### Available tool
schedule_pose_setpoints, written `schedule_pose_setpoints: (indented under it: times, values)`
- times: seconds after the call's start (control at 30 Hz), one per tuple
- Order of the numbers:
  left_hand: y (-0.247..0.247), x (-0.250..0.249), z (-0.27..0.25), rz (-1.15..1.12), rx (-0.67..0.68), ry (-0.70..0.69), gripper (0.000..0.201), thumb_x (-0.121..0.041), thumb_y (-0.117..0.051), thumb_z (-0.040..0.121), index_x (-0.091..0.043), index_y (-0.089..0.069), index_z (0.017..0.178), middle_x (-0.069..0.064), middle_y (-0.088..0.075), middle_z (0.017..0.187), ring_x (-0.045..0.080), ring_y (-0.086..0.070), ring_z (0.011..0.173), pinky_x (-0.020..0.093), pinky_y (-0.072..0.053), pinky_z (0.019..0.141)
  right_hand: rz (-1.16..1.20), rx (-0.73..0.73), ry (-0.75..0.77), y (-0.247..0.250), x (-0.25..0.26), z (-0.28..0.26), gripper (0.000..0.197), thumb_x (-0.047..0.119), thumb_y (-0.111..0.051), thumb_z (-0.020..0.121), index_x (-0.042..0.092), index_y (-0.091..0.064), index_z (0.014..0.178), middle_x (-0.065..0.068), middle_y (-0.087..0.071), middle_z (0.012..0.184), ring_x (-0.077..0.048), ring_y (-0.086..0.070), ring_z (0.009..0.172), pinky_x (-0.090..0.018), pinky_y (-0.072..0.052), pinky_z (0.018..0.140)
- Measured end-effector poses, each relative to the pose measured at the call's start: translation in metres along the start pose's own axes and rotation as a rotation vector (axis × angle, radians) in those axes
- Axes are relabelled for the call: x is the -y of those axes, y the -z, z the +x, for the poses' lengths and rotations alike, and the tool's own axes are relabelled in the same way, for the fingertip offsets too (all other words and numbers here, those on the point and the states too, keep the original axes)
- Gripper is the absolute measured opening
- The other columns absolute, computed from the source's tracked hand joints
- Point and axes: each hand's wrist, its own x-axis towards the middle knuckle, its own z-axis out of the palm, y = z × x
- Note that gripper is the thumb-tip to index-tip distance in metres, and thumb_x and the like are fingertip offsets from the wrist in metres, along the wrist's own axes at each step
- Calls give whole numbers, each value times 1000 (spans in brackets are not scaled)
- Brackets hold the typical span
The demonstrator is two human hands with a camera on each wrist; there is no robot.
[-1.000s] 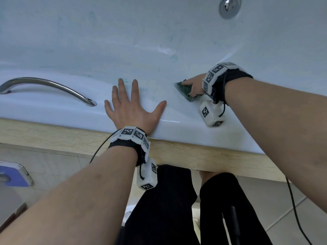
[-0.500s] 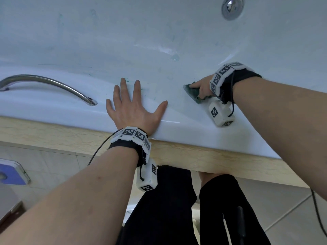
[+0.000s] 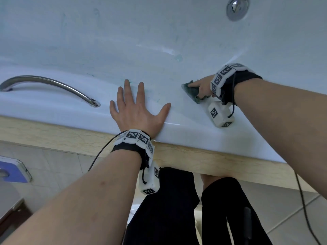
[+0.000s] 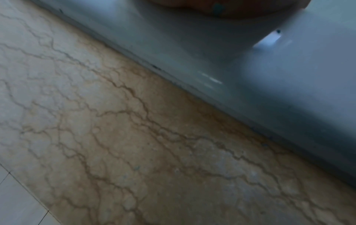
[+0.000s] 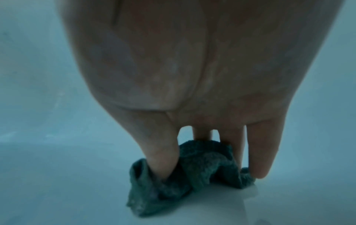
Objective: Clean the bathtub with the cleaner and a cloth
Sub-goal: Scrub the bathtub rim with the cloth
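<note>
The white bathtub (image 3: 123,41) fills the top of the head view, with faint blue-green smears on its inner wall. My left hand (image 3: 136,106) lies flat on the tub rim (image 3: 53,110), fingers spread and holding nothing. In the left wrist view only the heel of the left hand (image 4: 231,7) shows. My right hand (image 3: 201,87) grips a crumpled dark green cloth (image 3: 192,91) and presses it on the tub surface just inside the rim. In the right wrist view the right hand (image 5: 202,152) has thumb and fingers dug into the cloth (image 5: 192,175). No cleaner bottle is in view.
A chrome grab handle (image 3: 53,85) sits on the rim to the left of my left hand. A chrome round fitting (image 3: 237,7) is on the far tub wall. A beige marble ledge (image 3: 53,135) runs under the rim. My knees in black trousers (image 3: 168,200) are against it. A blue object (image 3: 10,170) lies at far left.
My right hand has slid the cloth a little to the right along the tub surface. My left hand has stayed flat on the rim.
</note>
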Motion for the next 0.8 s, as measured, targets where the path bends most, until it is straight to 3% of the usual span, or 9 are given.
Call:
schedule_pose_setpoints:
  times: [0.07,0.13,0.27,0.37,0.47,0.5,0.6,0.7,0.8]
  values:
    - [-1,1,0,0,-10,-2,94,-84,-38,74,-33,-21,151,-1,-5,162,21,-4,148,48,-4,116,-59,-8,-34,1,2,6,62,10,-44,98,19,-13,151,-8,-27,153,-26,-42,125,-27,-39,89]
    - [-3,1,0,-2,-27,-4,94,-84,-39,74,-33,-23,151,-1,-7,162,21,-6,148,48,-5,116,-45,-24,-34,4,7,17,57,6,-44,97,13,-23,149,-11,-33,150,-28,-38,132,-30,-33,98]
    - [-5,2,0,-7,-50,-13,93,-83,-40,74,-33,-25,150,0,-9,161,22,-8,148,48,-6,116,-24,-119,22,16,33,26,56,8,-38,99,17,-18,150,-11,-29,152,-28,-38,131,-28,-33,93]
    - [-5,2,1,-4,-45,-15,93,-84,-38,74,-33,-24,150,0,-8,162,22,-7,148,48,-5,116,42,-90,120,25,44,19,63,10,-43,96,29,-17,150,-4,-25,154,-24,-50,111,-22,-37,76]
    - [-4,2,1,-1,-27,-9,93,-83,-37,74,-33,-22,151,-1,-7,162,21,-6,148,48,-5,116,112,-44,149,18,38,9,65,8,-48,93,33,-23,148,-1,-25,154,-23,-37,131,-26,-32,98]
    - [-3,2,0,-3,-24,-8,93,-84,-37,74,-33,-21,151,-1,-7,162,21,-5,148,49,-5,116,131,-35,143,14,32,7,65,9,-49,93,32,-23,148,-1,-25,154,-21,-39,128,-24,-34,97]
    - [-2,1,0,-6,-24,-11,93,-84,-36,74,-33,-21,151,-1,-6,162,21,-4,148,48,-5,116,173,-20,72,5,7,-2,64,9,-49,95,31,-21,149,-2,-28,152,-15,-47,95,-5,-37,63]
    - [-2,2,1,-6,-15,-10,93,-83,-37,75,-33,-20,151,-1,-6,162,21,-4,148,48,-4,116,164,-26,5,-1,-2,-9,64,9,-48,96,31,-20,149,-2,-27,153,-23,-38,128,-25,-38,96]
    - [-2,3,0,-24,-34,-15,92,-82,-39,75,-33,-23,151,-1,-8,161,21,-6,148,47,-5,116,168,-46,20,1,6,-10,62,9,-46,96,30,-22,149,-2,-24,154,-25,-31,136,-32,-33,104]
